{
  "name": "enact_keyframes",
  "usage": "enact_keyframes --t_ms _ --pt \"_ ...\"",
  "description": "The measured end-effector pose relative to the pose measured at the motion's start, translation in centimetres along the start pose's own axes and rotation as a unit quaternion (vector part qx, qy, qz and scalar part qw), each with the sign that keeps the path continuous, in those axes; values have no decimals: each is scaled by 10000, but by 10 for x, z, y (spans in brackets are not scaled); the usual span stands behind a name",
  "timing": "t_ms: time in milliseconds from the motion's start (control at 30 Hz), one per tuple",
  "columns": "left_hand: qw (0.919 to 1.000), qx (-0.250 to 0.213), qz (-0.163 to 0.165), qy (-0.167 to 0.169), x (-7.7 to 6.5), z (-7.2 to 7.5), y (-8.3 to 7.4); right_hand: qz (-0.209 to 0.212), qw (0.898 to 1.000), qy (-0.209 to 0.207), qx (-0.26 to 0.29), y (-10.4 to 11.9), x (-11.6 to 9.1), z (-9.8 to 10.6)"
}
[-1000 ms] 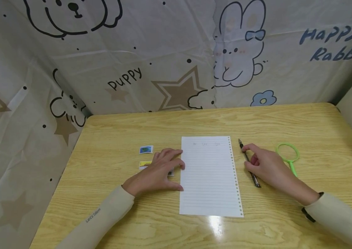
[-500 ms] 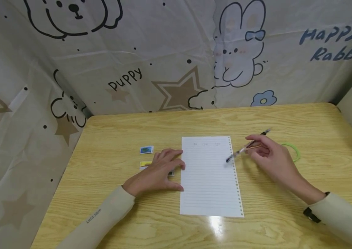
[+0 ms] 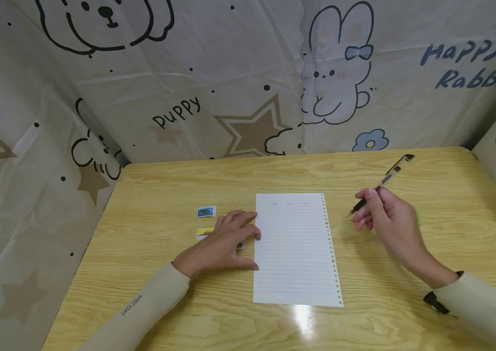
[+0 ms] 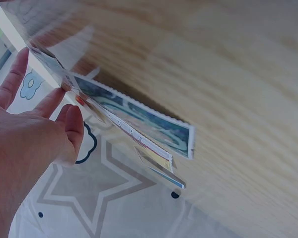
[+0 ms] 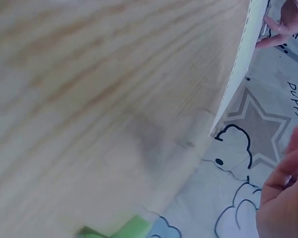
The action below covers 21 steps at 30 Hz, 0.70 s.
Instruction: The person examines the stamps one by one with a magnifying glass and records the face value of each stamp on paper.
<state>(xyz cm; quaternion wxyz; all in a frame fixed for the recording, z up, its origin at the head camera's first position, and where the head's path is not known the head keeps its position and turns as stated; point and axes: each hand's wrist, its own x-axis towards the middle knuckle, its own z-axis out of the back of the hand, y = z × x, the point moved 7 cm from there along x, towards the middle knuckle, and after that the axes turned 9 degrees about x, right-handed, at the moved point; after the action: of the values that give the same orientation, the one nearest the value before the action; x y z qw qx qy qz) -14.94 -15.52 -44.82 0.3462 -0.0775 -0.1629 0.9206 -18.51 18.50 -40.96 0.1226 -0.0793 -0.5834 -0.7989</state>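
Note:
My right hand [image 3: 390, 219] pinches a black pen [image 3: 390, 176] above the table, right of a lined sheet of paper [image 3: 297, 258]. The pen slants, one end low at the fingertips and the clip end up to the right. Faint pencil-like marks run along the sheet's top. My left hand [image 3: 226, 239] rests at the sheet's left edge, its fingers spread and fingertips on the paper's border. Beside and partly under that hand lie stamps with perforated edges: a blue stamp [image 3: 206, 211], a yellow stamp [image 3: 204, 232], and a darker stamp [image 4: 139, 116], mostly covered in the head view.
A light wood-grain table [image 3: 164, 317] carries everything. Behind my right hand a green ring-shaped tool with a handle is almost wholly hidden; a green piece [image 5: 131, 228] shows in the right wrist view. A printed cloth [image 3: 239, 63] stands along the table's back and sides.
My right hand has picked the pen up from the table and turned it round, so its clip end now points up and away. The left hand and the paper have stayed put.

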Motion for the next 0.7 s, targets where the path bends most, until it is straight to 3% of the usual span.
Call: enact_keyframes --t_ms 167,433,700 --pt "10000 10 -14 9 2 0 -1 -12 9998 -154 -159 7 0 -8" --pt "10000 5 -12 69 5 -1 -2 -128 9957 133 907 12 13 -36" --pt "10000 13 -30 44 4 0 -1 -929 9927 16 766 3 25 -73"
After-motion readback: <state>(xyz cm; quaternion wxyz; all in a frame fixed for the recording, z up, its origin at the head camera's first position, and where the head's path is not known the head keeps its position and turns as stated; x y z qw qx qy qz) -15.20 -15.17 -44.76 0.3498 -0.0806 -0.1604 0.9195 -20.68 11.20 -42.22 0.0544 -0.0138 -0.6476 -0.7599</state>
